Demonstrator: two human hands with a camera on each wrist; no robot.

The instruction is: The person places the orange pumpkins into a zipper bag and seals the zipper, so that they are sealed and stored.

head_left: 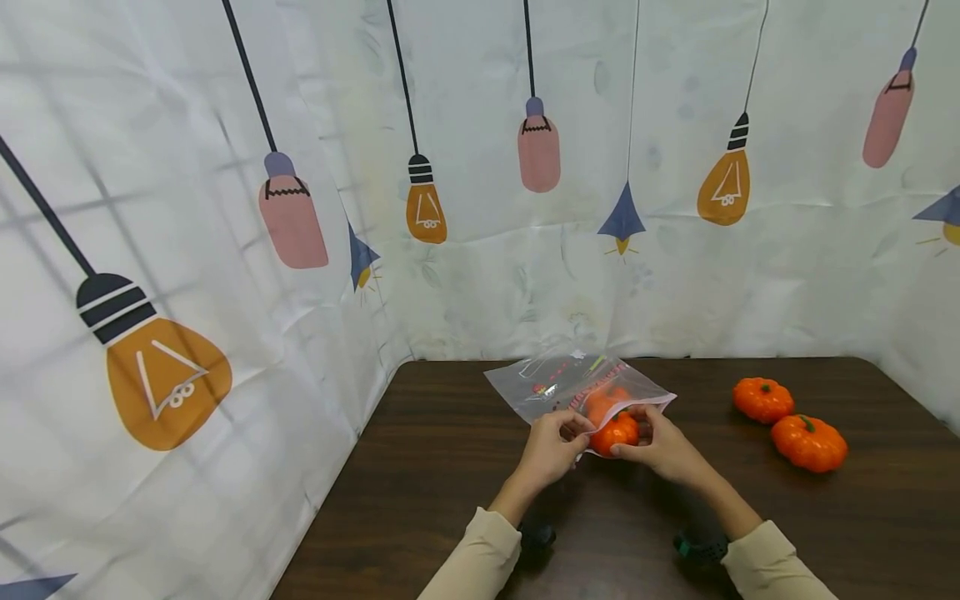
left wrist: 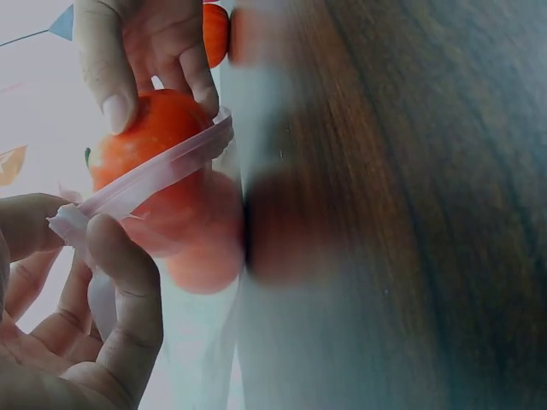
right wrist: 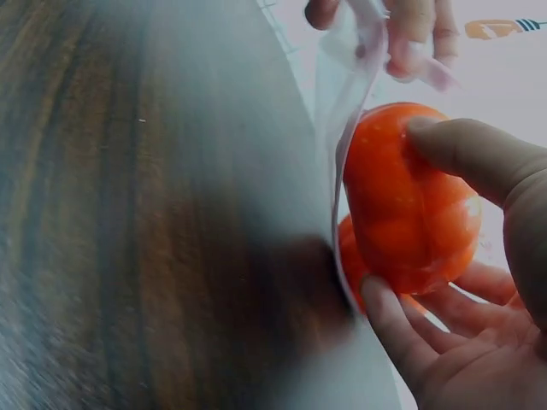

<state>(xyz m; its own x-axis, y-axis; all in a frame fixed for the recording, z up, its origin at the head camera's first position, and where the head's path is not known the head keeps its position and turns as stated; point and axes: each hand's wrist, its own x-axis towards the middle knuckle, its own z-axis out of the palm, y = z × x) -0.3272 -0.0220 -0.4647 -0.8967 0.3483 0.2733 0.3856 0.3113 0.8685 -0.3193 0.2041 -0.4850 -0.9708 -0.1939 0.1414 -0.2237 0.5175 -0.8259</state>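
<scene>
One orange pumpkin (head_left: 617, 435) sits at the mouth of a clear zip bag (head_left: 536, 398), part of it past the lip and part outside. On the head view I read the right hand (head_left: 658, 446) gripping it: thumb on one side, fingers on the other, spread only as wide as the pumpkin. The right wrist view shows me a fingertip of that hand next to the bag's rim as well. I record the left hand (head_left: 551, 450) nearly closed, thumb and fingers pinching the zip strip (left wrist: 162, 171) at the left of the mouth. The strip runs slantwise across the pumpkin in the left wrist view, so I note little slack between rim and pumpkin there. A second pumpkin (head_left: 598, 406) shows through the plastic, deeper in the bag. The bag's far end reaches the back edge of the dark wooden table (head_left: 420, 479), close to the patterned curtain (head_left: 480, 292). To the left I log a broad stretch of wood out to the slanting side edge. To the right, another open stretch separates the right hand from a rear pumpkin (head_left: 762, 401) and a front pumpkin (head_left: 810, 443), set close together near the right edge.
</scene>
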